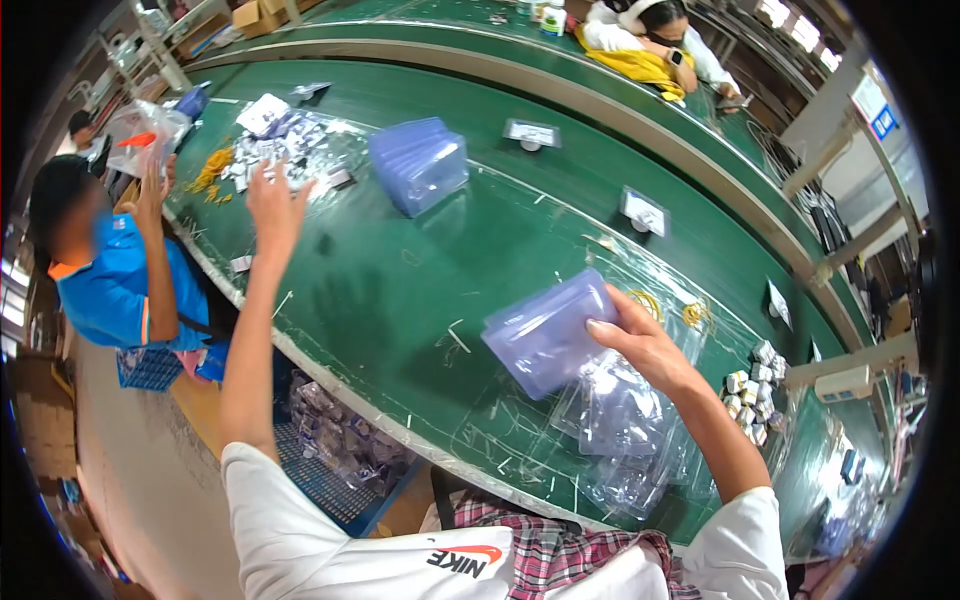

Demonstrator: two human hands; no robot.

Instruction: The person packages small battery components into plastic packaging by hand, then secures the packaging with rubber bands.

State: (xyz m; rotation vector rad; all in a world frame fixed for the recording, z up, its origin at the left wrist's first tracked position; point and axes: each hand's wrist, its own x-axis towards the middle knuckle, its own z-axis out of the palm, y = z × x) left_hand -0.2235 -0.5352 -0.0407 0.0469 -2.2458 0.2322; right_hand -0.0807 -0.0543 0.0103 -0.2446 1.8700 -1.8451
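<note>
My right hand [648, 342] grips a small stack of clear, bluish plastic pouches [548, 335] by its right edge, thumb on top. Below it, more clear plastic pouches [625, 415] lie in a loose heap on the green work surface [400, 300]. My left hand [277, 205] reaches far forward with fingers apart, at the near edge of a pile of small white and grey pieces [300, 145]. I see nothing held in it. A fanned stack of bluish clear pouches [418, 165] sits to the right of that pile.
At left, a person in a blue shirt [125, 270] handles a clear bag [150, 135]. Another person leans on the far bench [660, 45]. Filled pouches [643, 212] are spaced along the belt. White rolled bundles [752, 395] lie at right; a blue crate [330, 470] stands below the edge.
</note>
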